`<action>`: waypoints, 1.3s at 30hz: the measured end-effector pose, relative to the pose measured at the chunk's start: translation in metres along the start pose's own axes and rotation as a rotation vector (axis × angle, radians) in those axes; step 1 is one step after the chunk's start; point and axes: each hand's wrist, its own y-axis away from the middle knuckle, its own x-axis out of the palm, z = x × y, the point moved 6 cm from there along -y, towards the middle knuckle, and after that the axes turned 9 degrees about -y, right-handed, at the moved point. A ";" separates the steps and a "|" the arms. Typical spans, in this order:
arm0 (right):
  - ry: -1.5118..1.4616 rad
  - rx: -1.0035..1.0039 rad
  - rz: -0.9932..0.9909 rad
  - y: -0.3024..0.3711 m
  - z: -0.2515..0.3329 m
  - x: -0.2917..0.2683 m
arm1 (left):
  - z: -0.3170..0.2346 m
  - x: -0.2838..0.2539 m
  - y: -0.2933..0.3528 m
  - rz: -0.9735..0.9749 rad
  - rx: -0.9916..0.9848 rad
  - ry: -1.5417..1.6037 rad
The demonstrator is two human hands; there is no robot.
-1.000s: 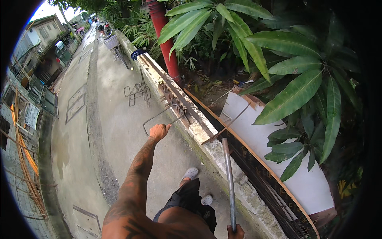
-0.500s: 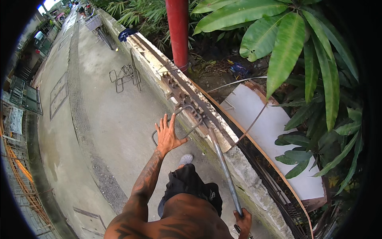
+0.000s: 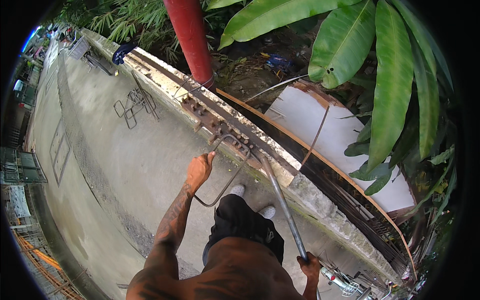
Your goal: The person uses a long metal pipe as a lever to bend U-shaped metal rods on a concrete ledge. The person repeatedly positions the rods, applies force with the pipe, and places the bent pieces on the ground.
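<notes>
My left hand [image 3: 200, 171] is closed round one side of a bent steel rod [image 3: 232, 180]. This rod forms a rounded rectangular loop, and its far end lies among the pegs of a rusty bending jig [image 3: 201, 113] on top of the low wall. In my right hand [image 3: 310, 265], close to my body, is the near end of a long metal pipe [image 3: 286, 212]. The pipe's far end rests by the jig's near end, where the rod meets it; how they join is too small to tell.
Several bent rods [image 3: 134, 106] lie on the concrete ground [image 3: 115, 145] to the left. A red post [image 3: 187, 40] rises behind the wall [image 3: 325, 215]. Large leaves [image 3: 392, 75] hang at the right above a white board [image 3: 320, 125]. A bicycle [image 3: 92, 60] stands at the far left.
My left hand has gone from spread fingers over the rod to a closed grip on it. My right hand stays on the pipe. The whole view has shifted and turned somewhat.
</notes>
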 end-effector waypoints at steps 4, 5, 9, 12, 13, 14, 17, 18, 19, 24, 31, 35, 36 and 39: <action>-0.018 0.025 -0.039 0.013 -0.010 0.003 | -0.002 -0.004 0.001 -0.024 -0.065 -0.059; -0.023 0.047 -0.036 0.016 -0.014 0.001 | -0.002 -0.003 0.001 -0.028 -0.073 -0.086; -0.052 0.047 -0.011 0.017 -0.036 -0.006 | -0.007 -0.009 0.003 -0.034 -0.053 -0.079; -0.069 -0.039 -0.041 0.008 -0.050 -0.012 | -0.018 -0.014 0.007 -0.037 -0.020 -0.047; -0.081 -0.068 -0.049 0.005 -0.051 -0.010 | -0.019 -0.018 0.010 -0.036 -0.008 -0.047; -0.093 -0.077 -0.040 0.000 -0.051 -0.013 | -0.014 -0.015 0.011 -0.036 -0.022 -0.031; -0.046 -0.116 0.010 -0.015 -0.052 -0.014 | -0.005 -0.001 0.012 -0.031 -0.063 0.015; -0.043 -0.117 0.013 -0.021 -0.052 -0.016 | -0.004 0.001 0.012 -0.030 -0.075 0.024; -0.041 -0.109 0.014 -0.026 -0.052 -0.017 | -0.003 0.000 0.016 -0.031 -0.094 0.030; -0.061 -0.068 0.073 -0.043 -0.074 -0.013 | -0.021 0.006 0.023 0.036 -0.075 0.039; -0.119 -0.018 0.136 -0.043 -0.098 -0.014 | 0.001 0.026 0.024 -0.049 -0.081 0.138; -0.136 -0.083 0.126 -0.043 -0.118 -0.006 | -0.001 0.022 0.028 -0.067 -0.074 0.155; -0.146 -0.068 0.124 -0.045 -0.122 -0.002 | -0.003 0.021 0.029 -0.058 -0.043 0.199; -0.165 -0.097 0.100 -0.051 -0.114 -0.004 | -0.013 0.009 0.034 -0.074 -0.026 0.151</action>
